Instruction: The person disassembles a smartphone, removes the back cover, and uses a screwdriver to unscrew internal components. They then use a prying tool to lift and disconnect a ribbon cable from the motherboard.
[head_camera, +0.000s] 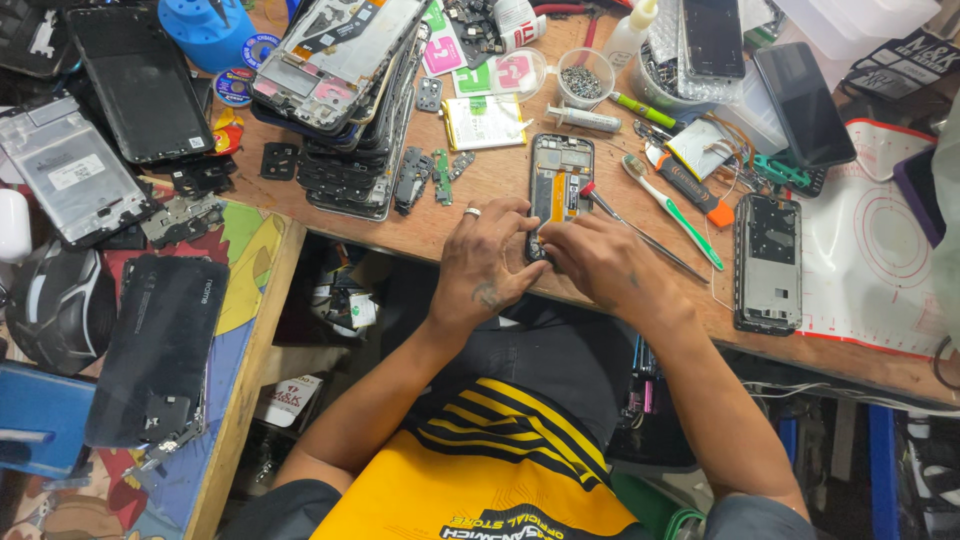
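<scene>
Opened smartphone (560, 180), back cover off, lying flat on wooden workbench (500, 180); long axis running away from the person, near end under both hands. Left hand (487, 262), ringed, fingers curled on its lower edge. Right hand (598, 262) pinching there, possibly holding the red-tipped screwdriver (640, 236) alongside.

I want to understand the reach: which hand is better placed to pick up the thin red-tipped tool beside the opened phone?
Probably the right hand: the red-tipped tool lies just above it, right of the opened phone. The left hand is on the phone's other side.
</scene>
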